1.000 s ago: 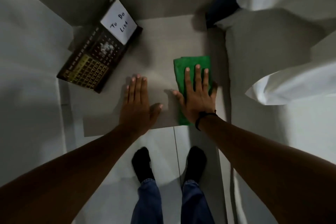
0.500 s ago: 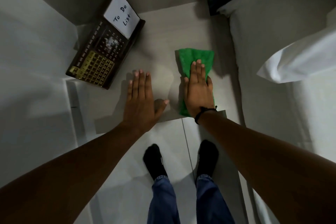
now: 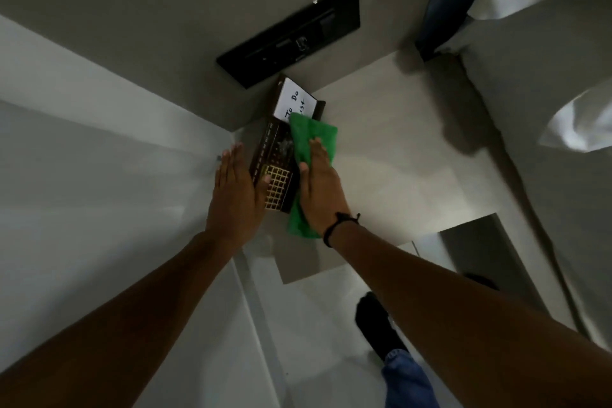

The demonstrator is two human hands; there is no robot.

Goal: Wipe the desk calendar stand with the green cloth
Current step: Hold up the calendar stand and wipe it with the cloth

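Observation:
The dark desk calendar stand point(image 3: 276, 159) lies on the pale table in the far corner, with a white "To Do List" card point(image 3: 295, 102) at its far end and a gold grid near me. The green cloth point(image 3: 313, 139) covers the stand's right side and part of the card. My right hand point(image 3: 319, 189) lies flat on the cloth, pressing it against the stand, a black band on its wrist. My left hand point(image 3: 236, 189) rests flat with fingers together against the stand's left edge, thumb on the gold grid.
A black rectangular panel point(image 3: 291, 33) is fixed on the wall behind the stand. White bedding point(image 3: 543, 83) rises on the right. The table's bare surface point(image 3: 390, 156) extends right of the cloth. My sock and jeans leg point(image 3: 384, 328) stand on the floor below.
Both hands moved forward and left from the table's front edge to the calendar stand. The right hand carried the cloth onto the stand; the left hand now braces its left side.

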